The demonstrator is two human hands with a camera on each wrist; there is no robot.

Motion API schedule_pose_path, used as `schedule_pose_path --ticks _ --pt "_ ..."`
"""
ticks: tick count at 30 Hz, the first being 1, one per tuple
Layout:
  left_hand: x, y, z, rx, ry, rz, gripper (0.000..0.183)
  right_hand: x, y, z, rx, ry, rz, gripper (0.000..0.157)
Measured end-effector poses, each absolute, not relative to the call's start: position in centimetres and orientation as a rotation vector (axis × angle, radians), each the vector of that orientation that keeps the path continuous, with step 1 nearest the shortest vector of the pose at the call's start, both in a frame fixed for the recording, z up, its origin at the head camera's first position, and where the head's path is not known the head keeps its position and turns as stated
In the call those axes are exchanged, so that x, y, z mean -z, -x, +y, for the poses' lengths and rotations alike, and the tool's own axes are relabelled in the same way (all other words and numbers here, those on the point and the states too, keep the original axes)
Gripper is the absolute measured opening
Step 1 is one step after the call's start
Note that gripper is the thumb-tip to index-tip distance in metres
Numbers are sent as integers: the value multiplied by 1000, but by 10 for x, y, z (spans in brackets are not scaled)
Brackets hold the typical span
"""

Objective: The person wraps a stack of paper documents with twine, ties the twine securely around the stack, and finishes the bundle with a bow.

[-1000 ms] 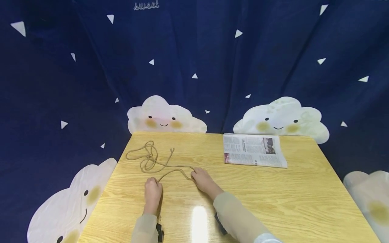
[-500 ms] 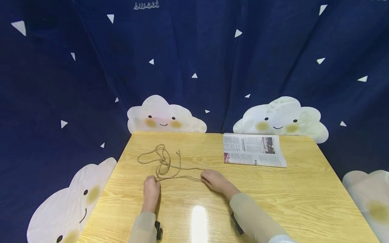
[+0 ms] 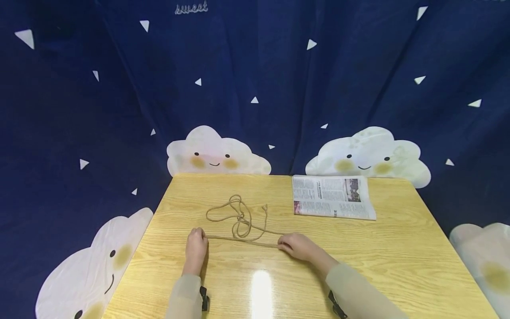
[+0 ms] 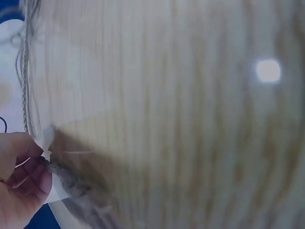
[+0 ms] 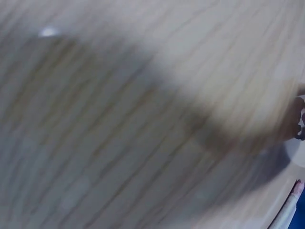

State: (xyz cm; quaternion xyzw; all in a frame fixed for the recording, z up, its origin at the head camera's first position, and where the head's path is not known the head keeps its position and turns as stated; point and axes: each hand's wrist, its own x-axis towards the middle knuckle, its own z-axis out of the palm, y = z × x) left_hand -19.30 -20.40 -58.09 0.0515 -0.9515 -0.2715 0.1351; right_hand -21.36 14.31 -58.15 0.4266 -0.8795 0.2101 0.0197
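Navy cloud-print curtain (image 3: 239, 44) backs a glossy wooden table (image 3: 398, 252) bearing rope (image 3: 241, 217).

Parts of the rope (image 3: 241, 217) are hidden by the left hand (image 3: 196, 246) and right hand (image 3: 301, 246). In the left wrist view a grey shape (image 4: 78, 191), possibly rope, is blurred. In the right wrist view the tabletop (image 5: 119, 119) is blurred and the right hand mostly cut off. Print on the newspaper (image 3: 332, 197) cannot be read.
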Motion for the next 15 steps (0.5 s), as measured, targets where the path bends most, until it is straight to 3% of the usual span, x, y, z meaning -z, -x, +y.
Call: schedule_pose_path --ticks 15 --pt "580 207 -214 705 -30 -2841 8 579 186 175 -773 -1158 -2867 13"
